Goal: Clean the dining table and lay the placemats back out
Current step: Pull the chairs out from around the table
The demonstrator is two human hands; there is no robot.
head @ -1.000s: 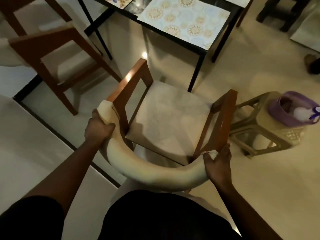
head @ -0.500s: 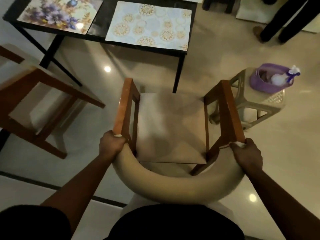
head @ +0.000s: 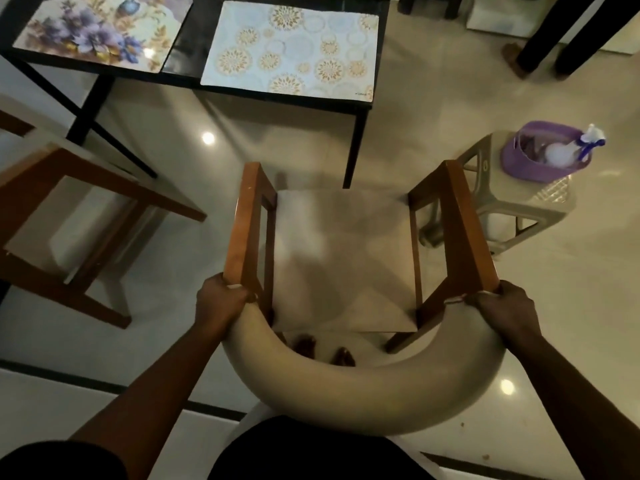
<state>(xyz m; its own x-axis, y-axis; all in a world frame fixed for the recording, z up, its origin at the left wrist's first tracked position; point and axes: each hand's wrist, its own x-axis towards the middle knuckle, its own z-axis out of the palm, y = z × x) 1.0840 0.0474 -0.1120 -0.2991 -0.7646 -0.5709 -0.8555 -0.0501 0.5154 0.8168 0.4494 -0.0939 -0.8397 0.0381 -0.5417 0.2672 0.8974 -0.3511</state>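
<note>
At the bottom of the view, a chair [head: 343,258] gripped from behind. Left hand [head: 220,301] curled tight round the left end of the backrest [head: 363,407], right where padding meets wooden arm. Right hand [head: 502,308] wrapped the same way round the right end, knuckles up, fingertips hidden underneath. Backrest a thick, smooth, cream horseshoe curving toward the body. Arms flat, square-edged, orange-brown wood with a faint sheen. Seat a square beige pad, matte, mottled with shadow. Bare feet [head: 305,344] just showing through the gap between seat and backrest.

Beyond the chair, at the top of the view, the dining table [head: 190,46]: black glossy top on thin black legs, the near right leg planted just ahead of the seat's front edge. Two mats lying flat side by side on it, apart by a strip of bare top: floral placemat [head: 100,29] with purple blooms to the left, patterned placemat [head: 294,46] in pale blue with gold rosettes to the right, near the table's corner.

To the left, a second chair [head: 69,220] of the same wood and pale pad, angled, near a table leg. To the right, just beside the chair's arm, a beige plastic stool [head: 526,209] with cut-out sides and a lattice top. On it, a rounded purple basket [head: 540,168] holding a white spray bottle [head: 568,150] with a blue trigger, plus something dark, possibly a cloth. Glossy cream tiled floor [head: 433,109] dotted with lamp reflections. In the top right corner, another person's dark-trousered legs [head: 568,29].
</note>
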